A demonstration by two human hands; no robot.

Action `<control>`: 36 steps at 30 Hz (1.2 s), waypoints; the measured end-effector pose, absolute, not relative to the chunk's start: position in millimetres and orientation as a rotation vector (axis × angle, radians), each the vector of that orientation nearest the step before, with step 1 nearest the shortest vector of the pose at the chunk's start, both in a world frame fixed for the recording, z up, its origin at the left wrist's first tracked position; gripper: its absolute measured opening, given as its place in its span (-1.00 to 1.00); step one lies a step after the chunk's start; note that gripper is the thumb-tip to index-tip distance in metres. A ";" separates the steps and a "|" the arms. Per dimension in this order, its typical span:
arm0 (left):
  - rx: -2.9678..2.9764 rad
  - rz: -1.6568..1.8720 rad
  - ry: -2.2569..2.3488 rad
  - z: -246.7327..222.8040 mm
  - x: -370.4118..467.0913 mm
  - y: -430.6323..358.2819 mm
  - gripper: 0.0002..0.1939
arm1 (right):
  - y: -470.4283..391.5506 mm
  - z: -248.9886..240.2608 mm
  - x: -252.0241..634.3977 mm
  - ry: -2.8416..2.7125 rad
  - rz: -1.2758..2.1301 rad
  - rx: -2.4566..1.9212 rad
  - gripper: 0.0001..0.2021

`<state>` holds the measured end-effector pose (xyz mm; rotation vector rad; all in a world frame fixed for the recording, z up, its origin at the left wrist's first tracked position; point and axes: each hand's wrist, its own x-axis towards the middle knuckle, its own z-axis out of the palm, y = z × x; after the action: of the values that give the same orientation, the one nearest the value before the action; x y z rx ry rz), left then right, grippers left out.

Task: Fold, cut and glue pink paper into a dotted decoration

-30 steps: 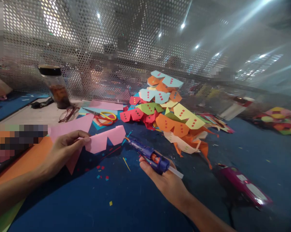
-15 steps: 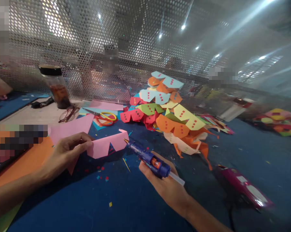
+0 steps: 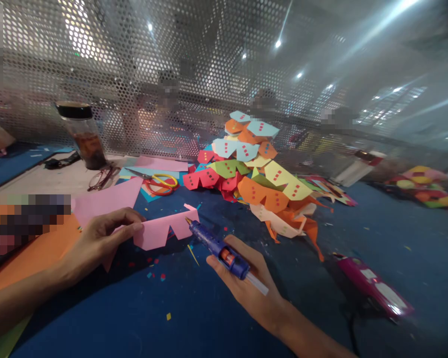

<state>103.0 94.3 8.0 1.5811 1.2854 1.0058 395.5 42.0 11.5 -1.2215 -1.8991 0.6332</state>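
Observation:
A pink paper mask (image 3: 159,231) with a notch in its lower edge is pinched at its left end by my left hand (image 3: 110,233). My right hand (image 3: 252,273) grips a blue glue gun (image 3: 212,238), a clear glue stick jutting from its back. The gun's tip lies at the mask's right part; whether it touches cannot be made out. Beyond the gun rises a pile of coloured paper masks (image 3: 261,191), many bearing small square dots. Behind my left hand lie pink paper sheets (image 3: 110,196).
Scissors (image 3: 160,181) with red and yellow handles lie on paper behind the mask. Farther left are glasses (image 3: 101,178) and a lidded jar (image 3: 88,141). A magenta device (image 3: 373,286) with a cord sits at right. Paper scraps dot the blue table (image 3: 134,318); perforated metal (image 3: 123,74) stands behind.
The glue gun and my right hand have shifted slightly left, bringing the tip farther over the mask's right part. My left hand keeps its hold, and the view has shifted a little.

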 end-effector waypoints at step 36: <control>1.680 0.979 1.211 3.8 97.6 98.5 -0.64 | 44.9 9.8 393.3 -1.957 0.548 -1.303 -0.73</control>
<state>97.6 98.5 3.8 1.6800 1.2111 0.9788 393.3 44.9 9.8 -1.3029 -1.9572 0.5482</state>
